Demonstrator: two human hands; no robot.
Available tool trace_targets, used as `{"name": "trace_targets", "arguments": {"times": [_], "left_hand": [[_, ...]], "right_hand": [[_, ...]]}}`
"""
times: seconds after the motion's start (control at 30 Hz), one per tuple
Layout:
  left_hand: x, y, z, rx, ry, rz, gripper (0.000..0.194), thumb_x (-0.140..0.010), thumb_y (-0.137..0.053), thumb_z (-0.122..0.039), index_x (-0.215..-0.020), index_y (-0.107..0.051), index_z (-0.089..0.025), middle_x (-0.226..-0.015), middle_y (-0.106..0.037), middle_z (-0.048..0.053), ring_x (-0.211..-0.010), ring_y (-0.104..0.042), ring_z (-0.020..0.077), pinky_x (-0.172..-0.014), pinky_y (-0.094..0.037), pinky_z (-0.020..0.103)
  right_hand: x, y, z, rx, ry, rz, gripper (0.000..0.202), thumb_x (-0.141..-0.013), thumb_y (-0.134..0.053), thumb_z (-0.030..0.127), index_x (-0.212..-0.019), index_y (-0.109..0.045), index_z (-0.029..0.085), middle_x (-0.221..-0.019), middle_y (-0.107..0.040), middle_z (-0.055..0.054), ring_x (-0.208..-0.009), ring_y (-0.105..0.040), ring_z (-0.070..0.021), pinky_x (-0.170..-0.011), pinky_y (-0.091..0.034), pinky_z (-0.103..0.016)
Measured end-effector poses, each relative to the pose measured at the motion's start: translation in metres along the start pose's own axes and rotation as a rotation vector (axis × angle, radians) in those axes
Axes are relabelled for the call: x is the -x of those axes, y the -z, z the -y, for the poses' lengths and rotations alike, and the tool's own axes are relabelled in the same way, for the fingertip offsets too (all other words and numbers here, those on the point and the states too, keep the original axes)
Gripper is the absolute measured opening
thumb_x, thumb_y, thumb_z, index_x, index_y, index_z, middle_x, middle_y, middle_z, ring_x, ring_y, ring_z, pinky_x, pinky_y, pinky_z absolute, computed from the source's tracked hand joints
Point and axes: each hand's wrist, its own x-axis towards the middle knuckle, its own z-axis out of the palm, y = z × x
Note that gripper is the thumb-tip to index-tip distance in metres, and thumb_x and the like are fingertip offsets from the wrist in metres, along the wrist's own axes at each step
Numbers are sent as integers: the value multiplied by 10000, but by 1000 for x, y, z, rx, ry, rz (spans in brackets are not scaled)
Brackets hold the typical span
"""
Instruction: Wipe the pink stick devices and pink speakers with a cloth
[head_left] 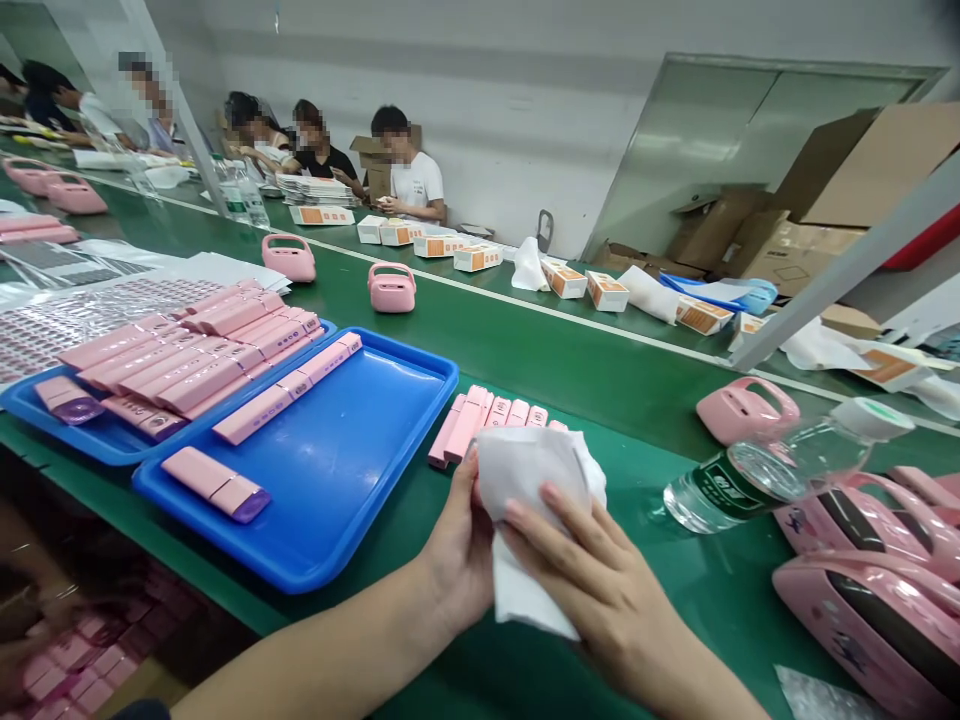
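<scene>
A white cloth [529,465] is bunched between my two hands above the green work surface. My left hand [461,550] is closed round the cloth's left side, thumb up along its edge. Across the front of the cloth, my right hand [600,575] presses with bent fingers and grips it. Whether anything lies inside the cloth is hidden. Just beyond it, several pink stick-shaped devices [469,420] lie side by side on the green surface. Left of my hands, a blue tray [352,440] holds a few pink devices, one with a purple end [217,483].
A second blue tray [112,450] is heaped with pink devices. On the right stand a water bottle [739,480] and glossy pink handled cases [877,610]. Small pink handled units [392,288] sit on the green belt [495,345]. Several people work across it, beside orange-white boxes [478,257].
</scene>
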Motion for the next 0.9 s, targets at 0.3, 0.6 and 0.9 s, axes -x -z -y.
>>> {"name": "trace_targets", "arguments": {"times": [0.3,0.6,0.9], "left_hand": [[3,0,2,-76,-99,39,449,-900,-423,-443,-1185,-579,-133,-1117,-669,121,-938,-658,200,-752,-544,263],[-1,9,7,-64,-4,-12,522,-852,-494,-466,-1213,-563,-94,-1165,-633,156,-1051,-596,251,-845,-486,301],[0,5,1,-129,29,-16,534,-875,-412,-523,-1225,-553,-145,-1212,-613,146,-1066,-598,252,-817,-510,307]], "right_hand": [[31,-8,10,-409,-680,-351,458,-926,-401,335,-1380,-387,278,-1432,-397,2,-1318,-337,-287,-1048,-372,-439],[1,-5,20,-9,-219,-75,593,-900,-396,256,-1458,-201,201,-1545,-67,4,-1394,-118,-294,-1127,-117,-409],[27,-28,20,-439,-921,-406,443,-928,-393,354,-1370,-389,318,-1424,-412,1,-1275,-409,-315,-1002,-408,-482]]}}
